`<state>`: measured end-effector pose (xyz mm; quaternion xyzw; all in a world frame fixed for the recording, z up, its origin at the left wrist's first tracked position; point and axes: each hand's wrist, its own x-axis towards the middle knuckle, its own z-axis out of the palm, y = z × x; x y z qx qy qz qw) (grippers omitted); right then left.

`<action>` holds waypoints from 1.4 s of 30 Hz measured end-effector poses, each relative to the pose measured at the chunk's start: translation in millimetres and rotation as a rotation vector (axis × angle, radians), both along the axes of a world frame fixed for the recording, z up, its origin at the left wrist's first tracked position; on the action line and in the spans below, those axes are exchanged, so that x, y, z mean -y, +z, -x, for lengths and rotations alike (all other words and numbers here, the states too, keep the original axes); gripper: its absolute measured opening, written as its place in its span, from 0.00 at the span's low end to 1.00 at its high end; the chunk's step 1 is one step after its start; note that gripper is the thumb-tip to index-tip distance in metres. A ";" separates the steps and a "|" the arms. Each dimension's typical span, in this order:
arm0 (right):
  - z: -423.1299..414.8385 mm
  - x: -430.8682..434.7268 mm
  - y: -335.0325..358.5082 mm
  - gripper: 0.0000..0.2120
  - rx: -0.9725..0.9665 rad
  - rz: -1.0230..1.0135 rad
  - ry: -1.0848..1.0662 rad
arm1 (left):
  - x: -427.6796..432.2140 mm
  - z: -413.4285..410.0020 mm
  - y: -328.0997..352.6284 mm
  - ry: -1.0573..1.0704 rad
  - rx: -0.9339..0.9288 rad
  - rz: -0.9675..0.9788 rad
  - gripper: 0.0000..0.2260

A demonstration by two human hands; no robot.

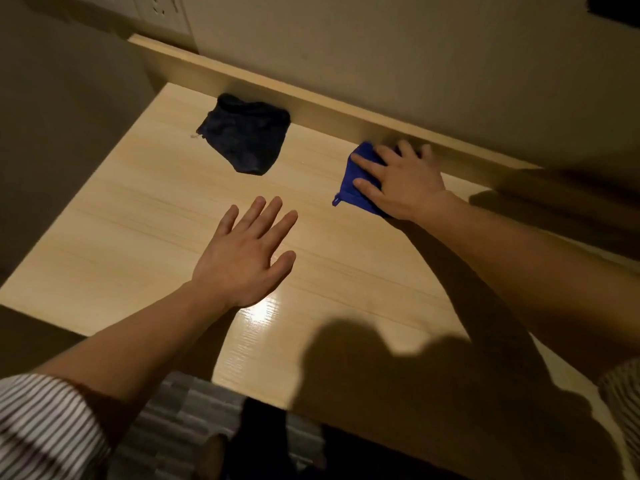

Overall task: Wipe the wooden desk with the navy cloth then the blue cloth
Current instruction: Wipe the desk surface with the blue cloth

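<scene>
The light wooden desk [145, 223] fills the middle of the view. A crumpled navy cloth [244, 135] lies by itself at the back left, against the raised back ledge. Further right, a bright blue cloth [356, 174] lies flat near the ledge. My right hand [398, 181] presses down on it with fingers spread, covering most of it. My left hand [247, 258] hovers over the desk's middle, palm down, fingers apart, holding nothing.
A raised wooden ledge [311, 98] runs along the desk's back, with a beige wall behind it. A wall panel with sockets [156, 12] sits at the top left. The desk's left edge drops to dark floor. My shadow covers the near right part.
</scene>
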<state>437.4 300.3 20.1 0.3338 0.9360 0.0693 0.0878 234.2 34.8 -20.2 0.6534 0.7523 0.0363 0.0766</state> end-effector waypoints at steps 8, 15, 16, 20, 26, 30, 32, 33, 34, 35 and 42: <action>-15.3 39.7 -24.7 0.32 -0.206 0.251 -0.110 | -0.6 -2.4 6.3 0.000 0.007 0.039 0.31; -35.8 130.9 -22.3 0.32 -0.201 0.263 -0.137 | -1.1 -1.3 6.9 0.000 0.007 0.035 0.32; -39.3 145.7 -22.6 0.32 -0.203 0.262 -0.139 | -1.0 -0.9 6.7 -0.003 0.010 0.033 0.32; -50.4 199.8 -24.8 0.34 -0.218 0.266 -0.149 | -0.4 -1.1 5.8 -0.019 0.021 0.031 0.32; -60.2 265.6 -24.8 0.34 -0.230 0.305 -0.170 | -0.3 0.0 9.0 -0.041 0.029 0.041 0.33; -65.7 300.8 -21.6 0.30 -0.226 0.310 -0.157 | -3.6 -0.6 16.9 -0.055 0.011 0.077 0.32; -69.1 315.8 -19.0 0.28 -0.248 0.323 -0.146 | -6.5 -2.4 25.4 -0.061 0.023 0.091 0.33; -70.8 322.1 -17.4 0.27 -0.266 0.334 -0.144 | -7.0 -5.2 29.3 -0.066 0.038 0.081 0.32; -72.3 328.5 -15.5 0.26 -0.283 0.346 -0.145 | -6.3 -10.3 31.8 -0.072 0.055 0.062 0.32; -73.6 334.4 -13.4 0.25 -0.299 0.358 -0.144 | -4.9 -17.0 32.9 -0.076 0.076 0.042 0.31; -99.8 355.1 0.4 0.16 -0.510 0.565 -0.140 | -13.8 -77.1 22.9 -0.108 0.191 0.018 0.31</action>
